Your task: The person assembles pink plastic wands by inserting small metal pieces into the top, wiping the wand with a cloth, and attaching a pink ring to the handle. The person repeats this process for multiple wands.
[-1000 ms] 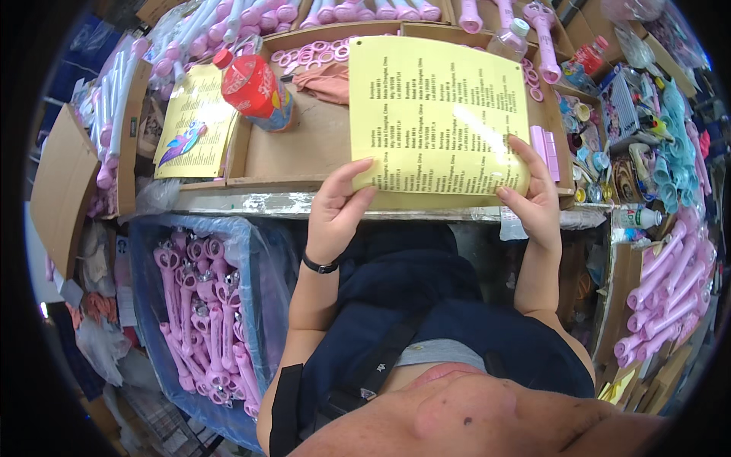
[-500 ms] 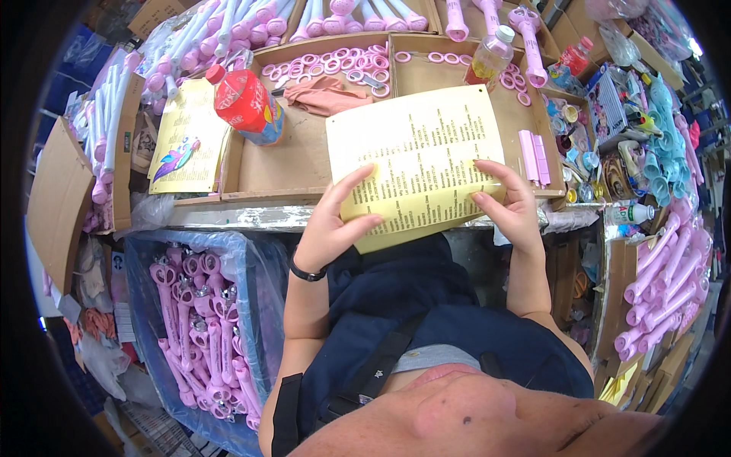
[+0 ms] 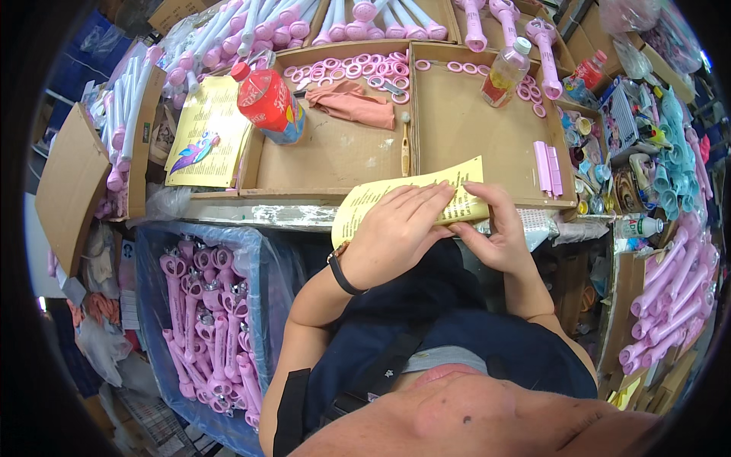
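Observation:
A yellow printed sheet (image 3: 358,207) is held in front of my body, bent over on itself, with one corner standing up at the right. My left hand (image 3: 396,232) lies across its middle, fingers together on top and thumb lower down near its edge. At the right end of the sheet, my right hand (image 3: 502,240) pinches the edge between thumb and fingers. Part of the sheet is hidden beneath my left hand. Just beyond it, a small brush (image 3: 406,145) rests in a shallow cardboard tray (image 3: 312,164), next to a crumpled salmon-coloured cloth (image 3: 354,107).
Pink rings (image 3: 346,68) lie in the trays. A red-labelled bottle (image 3: 268,103) and a clear bottle (image 3: 505,72) stand there. Yellow sheets (image 3: 202,129) lie at the left. A blue-lined bin (image 3: 266,305) holds pink wands; more pink handles (image 3: 670,297) are piled at the right.
The sheet was spread open between both hands; now it is lower and bent over. My left hand has moved right across it. The brush in the tray has come into sight.

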`<action>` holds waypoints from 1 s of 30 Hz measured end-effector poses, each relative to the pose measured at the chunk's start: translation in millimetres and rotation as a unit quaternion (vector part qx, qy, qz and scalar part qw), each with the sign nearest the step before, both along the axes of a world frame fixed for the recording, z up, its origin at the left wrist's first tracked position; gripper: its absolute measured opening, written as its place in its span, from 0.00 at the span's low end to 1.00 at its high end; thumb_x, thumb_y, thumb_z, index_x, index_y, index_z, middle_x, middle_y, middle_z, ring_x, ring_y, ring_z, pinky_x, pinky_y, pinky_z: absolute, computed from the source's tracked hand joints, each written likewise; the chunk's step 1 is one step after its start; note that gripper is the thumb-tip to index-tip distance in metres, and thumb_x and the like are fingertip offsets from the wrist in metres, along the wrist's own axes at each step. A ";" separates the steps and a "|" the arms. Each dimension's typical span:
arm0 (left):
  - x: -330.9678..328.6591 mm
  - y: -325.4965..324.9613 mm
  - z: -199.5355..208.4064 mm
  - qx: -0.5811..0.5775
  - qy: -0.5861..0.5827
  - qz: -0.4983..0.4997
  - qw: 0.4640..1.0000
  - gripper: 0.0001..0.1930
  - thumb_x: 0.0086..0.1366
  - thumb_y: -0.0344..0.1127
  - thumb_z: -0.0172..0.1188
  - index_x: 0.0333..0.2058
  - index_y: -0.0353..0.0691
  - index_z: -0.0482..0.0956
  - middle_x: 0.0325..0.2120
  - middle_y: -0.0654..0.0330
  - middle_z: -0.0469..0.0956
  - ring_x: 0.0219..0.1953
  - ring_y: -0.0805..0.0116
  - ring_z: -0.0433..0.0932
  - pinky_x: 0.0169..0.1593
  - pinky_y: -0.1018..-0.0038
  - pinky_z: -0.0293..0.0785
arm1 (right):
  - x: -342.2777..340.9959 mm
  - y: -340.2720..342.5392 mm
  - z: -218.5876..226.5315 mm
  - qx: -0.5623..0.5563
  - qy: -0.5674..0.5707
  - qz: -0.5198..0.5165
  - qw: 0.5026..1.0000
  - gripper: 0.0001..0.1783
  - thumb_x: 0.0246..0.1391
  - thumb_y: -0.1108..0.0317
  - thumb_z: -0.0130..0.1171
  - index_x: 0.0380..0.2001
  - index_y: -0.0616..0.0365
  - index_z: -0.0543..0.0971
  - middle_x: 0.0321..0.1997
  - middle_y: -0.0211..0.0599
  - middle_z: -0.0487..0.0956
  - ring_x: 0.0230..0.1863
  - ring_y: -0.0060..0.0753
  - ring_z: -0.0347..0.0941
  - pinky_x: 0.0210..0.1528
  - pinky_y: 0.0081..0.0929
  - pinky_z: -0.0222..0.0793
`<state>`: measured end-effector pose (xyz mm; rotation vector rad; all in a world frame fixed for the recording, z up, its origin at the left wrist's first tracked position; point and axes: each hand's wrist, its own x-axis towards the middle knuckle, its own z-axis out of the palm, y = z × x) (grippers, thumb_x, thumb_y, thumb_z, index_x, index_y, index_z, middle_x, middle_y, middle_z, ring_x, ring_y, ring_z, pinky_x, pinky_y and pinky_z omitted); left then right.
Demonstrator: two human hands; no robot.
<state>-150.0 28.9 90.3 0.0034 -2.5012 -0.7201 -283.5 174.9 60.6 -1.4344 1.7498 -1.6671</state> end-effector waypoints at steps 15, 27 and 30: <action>32.6 5.2 5.5 0.011 0.005 -0.029 1.000 0.09 0.58 0.38 0.60 0.29 0.38 0.74 0.21 0.55 0.74 0.25 0.56 0.77 0.29 0.67 0.72 | -5.6 -3.6 17.7 -0.153 0.107 0.056 0.981 0.09 0.40 0.75 0.65 0.28 0.58 0.77 0.27 0.36 0.80 0.27 0.37 0.75 0.30 0.28 0.68; 76.2 -23.6 -4.7 0.049 -0.035 0.043 0.997 0.20 0.53 0.48 0.65 0.14 0.41 0.73 0.10 0.56 0.68 0.15 0.58 0.72 0.20 0.69 0.66 | -30.8 33.0 11.9 -0.175 0.033 -0.060 0.982 0.04 0.52 0.74 0.58 0.31 0.62 0.75 0.26 0.34 0.76 0.24 0.22 0.68 0.27 0.17 0.62; 55.5 -38.8 -17.7 0.042 -0.040 0.081 0.995 0.25 0.55 0.51 0.63 0.10 0.40 0.70 0.08 0.55 0.66 0.13 0.56 0.69 0.19 0.67 0.63 | -43.5 29.2 2.7 -0.145 -0.017 -0.118 0.982 0.04 0.56 0.75 0.55 0.35 0.63 0.74 0.28 0.29 0.73 0.24 0.16 0.65 0.27 0.14 0.59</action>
